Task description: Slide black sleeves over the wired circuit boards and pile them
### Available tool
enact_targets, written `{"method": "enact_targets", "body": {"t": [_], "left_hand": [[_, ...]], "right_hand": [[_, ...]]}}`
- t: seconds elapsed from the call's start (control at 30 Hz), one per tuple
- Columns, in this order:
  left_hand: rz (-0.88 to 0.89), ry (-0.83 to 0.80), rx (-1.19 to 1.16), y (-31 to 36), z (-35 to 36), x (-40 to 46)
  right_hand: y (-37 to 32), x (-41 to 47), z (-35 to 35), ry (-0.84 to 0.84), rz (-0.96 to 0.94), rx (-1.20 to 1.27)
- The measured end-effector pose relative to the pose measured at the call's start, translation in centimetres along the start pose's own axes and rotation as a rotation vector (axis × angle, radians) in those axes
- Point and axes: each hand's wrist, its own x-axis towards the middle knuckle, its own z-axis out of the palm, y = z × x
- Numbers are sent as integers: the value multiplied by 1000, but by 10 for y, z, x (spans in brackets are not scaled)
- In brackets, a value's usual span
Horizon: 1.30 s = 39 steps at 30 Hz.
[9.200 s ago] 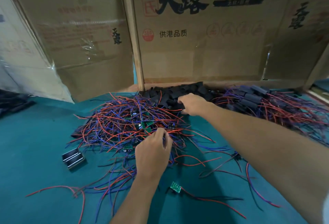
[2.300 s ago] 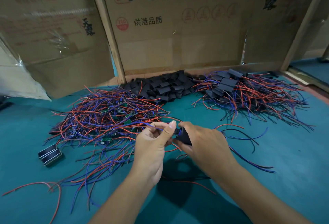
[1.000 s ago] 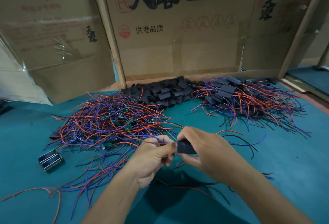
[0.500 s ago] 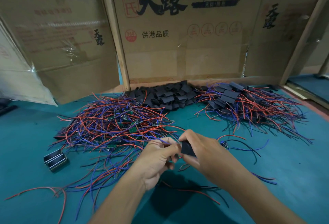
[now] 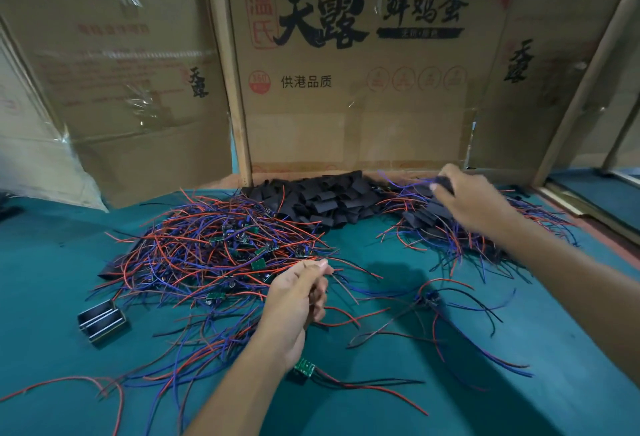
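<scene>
— What have your hands got now?

— Your right hand (image 5: 474, 198) pinches a black sleeved board with trailing wires (image 5: 445, 183) over the far-right heap of finished sleeved boards (image 5: 446, 224); motion blur hides exactly how the fingers lie. Half a second ago that same hand worked the sleeve against your left at the centre, so you have carried it out and back to the pile. Your left hand (image 5: 298, 297) has parted from it and sits with fingers curled at the near edge of the tangled heap of red and blue wired green circuit boards (image 5: 221, 248); whether it pinches a wire I cannot tell.

— And the room around you?

— The heap of loose black sleeves (image 5: 325, 198) lies against the upright cardboard boxes (image 5: 346, 96) at the back edge, between the two wire heaps. Bare teal table covering (image 5: 554, 349) opens to your near right. One loose green board with wires (image 5: 304, 368) lies just beside your left wrist, another wired piece (image 5: 429, 297) between your arms, and a small black metal-edged block (image 5: 102, 319) sits well apart at the left.
</scene>
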Motion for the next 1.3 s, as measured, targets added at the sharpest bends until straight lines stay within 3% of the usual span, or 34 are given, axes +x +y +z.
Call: {"method": "enact_targets", "body": {"t": [0.1,0.2,0.27,0.33,0.4,0.53,0.73,0.93,1.03,1.2,1.3], "left_hand": [[142,73,213,1,-3,-3],[565,168,852,2,-13,-4],[738,219,1137,4,-17,-5],[815,287,1295,4,-21,-2],[820,358,1385,4,-24,3],[752,478,1471,4,-31,10],[734,520,1470,6,-44,12],[723,456,1549,4,-36,12],[732,442,1550,1,-38,15],[677,449,1429,1,-35,14],[678,383,1290,-2,-25,10]], "right_hand": [[25,31,-3,87,-72,-170],[44,52,3,145,-16,-281],[47,58,12,140,116,-350],[27,60,24,206,186,-275],[-16,59,42,246,57,-55],[-116,50,95,-106,-294,52],[-172,72,147,-358,-105,-48],[-166,75,162,-371,-86,-159],[-165,72,149,-295,-99,-151],[-170,32,106,-84,-55,226],[-171,-22,90,-119,-137,398]]}}
